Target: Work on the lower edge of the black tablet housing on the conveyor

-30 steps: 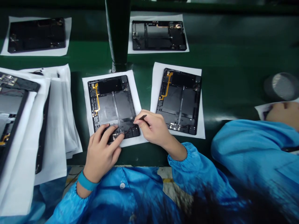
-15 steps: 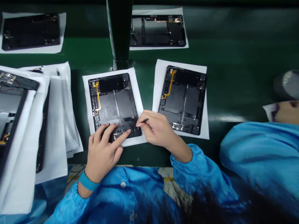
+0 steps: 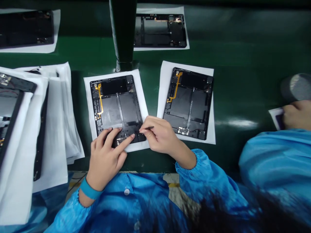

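head view. working over a black rectangular tablet with bared internals [image 3: 109, 111], laid flat on a white paper-like sheet [image 3: 140, 94] on the dark green table [image 3: 230, 97]. found near the table's front edge, slightly turned; not visibly shifted on its sheet over the last second.

left hand [image 3: 105, 158]: spread loose, grasping nothing. resting fingertips on the lower part of the tablet, around a small pale-flecked circuit board [image 3: 120, 140]. reaching further right with the index finger than a second ago, toward the lower right corner; much as half a second ago.

right hand [image 3: 159, 134]: grip clenched in a pinch on a slim dark tool [image 3: 150, 127]. held at the lower right corner, just right of the left index fingertip; tool tilted a little flatter than a second ago, otherwise barely displaced. cannot see the working end behind the fingers; cannot tell whether touching the tablet.

judged from this: steadying with the left, doing fine work with the right, confined to one corner and probably unfinished there.

surroundings: to the right, a similar black tablet with an orange ribbon cable [image 3: 188, 103], untouched, unchanged. at left, a stack of black tablets layered with white sheets [image 3: 57, 129]. far right, a co-worker's bright blue sleeve [image 3: 274, 168], moved further right since a second ago.
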Action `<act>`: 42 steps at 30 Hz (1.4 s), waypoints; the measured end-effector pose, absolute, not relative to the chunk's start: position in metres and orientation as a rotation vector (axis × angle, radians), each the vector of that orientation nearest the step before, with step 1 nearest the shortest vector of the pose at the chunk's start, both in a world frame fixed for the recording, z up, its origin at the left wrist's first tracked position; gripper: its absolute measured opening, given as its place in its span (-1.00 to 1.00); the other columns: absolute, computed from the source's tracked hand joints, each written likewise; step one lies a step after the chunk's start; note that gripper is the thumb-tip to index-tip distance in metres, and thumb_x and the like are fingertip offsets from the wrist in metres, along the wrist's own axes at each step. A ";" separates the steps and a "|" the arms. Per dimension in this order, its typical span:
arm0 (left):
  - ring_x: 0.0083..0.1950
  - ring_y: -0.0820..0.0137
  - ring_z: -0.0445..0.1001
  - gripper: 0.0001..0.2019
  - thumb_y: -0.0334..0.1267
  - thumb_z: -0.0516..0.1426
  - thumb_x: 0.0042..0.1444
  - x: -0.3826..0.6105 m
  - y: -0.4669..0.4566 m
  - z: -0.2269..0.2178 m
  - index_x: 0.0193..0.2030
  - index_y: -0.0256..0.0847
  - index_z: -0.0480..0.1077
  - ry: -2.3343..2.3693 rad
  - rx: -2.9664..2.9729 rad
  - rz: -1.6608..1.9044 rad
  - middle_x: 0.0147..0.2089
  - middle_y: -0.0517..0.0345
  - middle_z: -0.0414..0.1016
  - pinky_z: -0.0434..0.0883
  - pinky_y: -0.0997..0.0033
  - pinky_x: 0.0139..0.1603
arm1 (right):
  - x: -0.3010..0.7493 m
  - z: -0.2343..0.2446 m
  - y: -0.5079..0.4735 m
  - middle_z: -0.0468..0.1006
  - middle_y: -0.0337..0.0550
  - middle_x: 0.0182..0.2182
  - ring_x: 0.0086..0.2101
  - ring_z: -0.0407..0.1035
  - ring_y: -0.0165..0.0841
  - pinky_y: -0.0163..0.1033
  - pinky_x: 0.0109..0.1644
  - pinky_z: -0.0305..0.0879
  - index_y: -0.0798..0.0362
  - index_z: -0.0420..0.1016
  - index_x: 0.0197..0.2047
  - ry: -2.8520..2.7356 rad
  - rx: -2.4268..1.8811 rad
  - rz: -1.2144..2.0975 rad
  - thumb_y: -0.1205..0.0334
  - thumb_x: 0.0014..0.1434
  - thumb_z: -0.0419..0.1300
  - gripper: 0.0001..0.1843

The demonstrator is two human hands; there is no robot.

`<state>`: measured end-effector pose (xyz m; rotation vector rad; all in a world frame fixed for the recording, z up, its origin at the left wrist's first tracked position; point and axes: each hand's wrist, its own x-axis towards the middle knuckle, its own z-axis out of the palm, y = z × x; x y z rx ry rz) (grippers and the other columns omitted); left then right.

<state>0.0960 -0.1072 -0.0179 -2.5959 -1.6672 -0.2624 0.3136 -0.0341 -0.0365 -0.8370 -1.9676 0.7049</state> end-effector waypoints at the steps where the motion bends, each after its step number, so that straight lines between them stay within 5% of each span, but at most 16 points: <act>1: 0.30 0.04 0.29 -0.55 -0.34 0.04 0.30 0.096 -0.107 -0.017 0.22 0.16 0.50 -1.671 -2.597 -0.251 0.31 0.05 0.38 0.30 0.08 0.05 | 0.314 -0.036 -0.034 0.39 -0.26 -0.48 -0.45 0.29 -0.36 -0.25 -0.36 0.21 -0.03 0.29 -0.32 -1.986 -0.834 0.717 0.29 0.43 0.05 -0.78; 17: 0.29 0.04 0.30 -0.52 -0.35 0.06 0.28 0.098 -0.107 -0.017 0.23 0.22 0.48 -1.679 -2.589 -0.259 0.30 0.06 0.37 0.29 0.08 0.05 | 0.315 -0.034 -0.034 0.29 -0.29 -0.51 -0.48 0.23 -0.36 -0.23 -0.40 0.15 -0.04 0.20 -0.35 -2.069 -0.918 0.666 0.30 0.40 0.01 -0.77; 24: 0.29 0.04 0.31 -0.53 -0.35 0.05 0.28 0.098 -0.107 -0.019 0.23 0.22 0.49 -1.672 -2.583 -0.287 0.30 0.06 0.37 0.29 0.07 0.05 | 0.313 -0.038 -0.037 0.47 -0.21 -0.40 -0.41 0.35 -0.35 -0.23 -0.32 0.28 -0.03 0.29 -0.27 -1.954 -1.007 0.738 0.22 0.45 -0.01 -0.79; 42: 0.29 0.05 0.31 -0.55 -0.34 0.05 0.28 0.100 -0.108 -0.018 0.22 0.18 0.50 -1.679 -2.564 -0.263 0.30 0.05 0.38 0.28 0.08 0.05 | 0.312 -0.040 -0.037 0.40 -0.24 -0.44 -0.42 0.31 -0.35 -0.25 -0.34 0.21 -0.04 0.25 -0.29 -1.991 -0.941 0.774 0.26 0.43 0.00 -0.80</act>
